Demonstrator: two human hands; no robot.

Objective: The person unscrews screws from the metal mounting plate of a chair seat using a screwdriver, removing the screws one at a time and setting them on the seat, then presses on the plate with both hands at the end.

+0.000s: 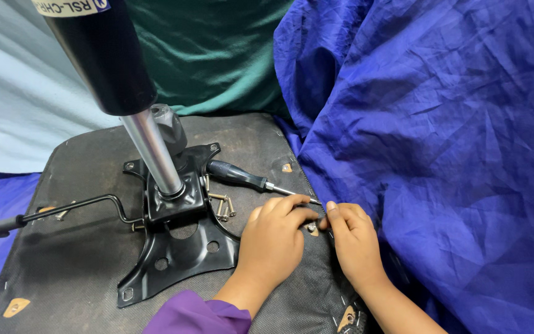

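Steel screw (311, 227), small and hard, sits pinched between the fingertips of the left hand (273, 238) and right hand (353, 238), both closed on it over the near right of the upturned chair seat (81, 272). Light and likely slippery, it seems best gripped across its shank; a screwdriver (242, 177) lies just beyond.

Small metal part (311, 227) beside the screwdriver (242, 177) tip, mostly hidden under both hands' fingertips, kind unclear.
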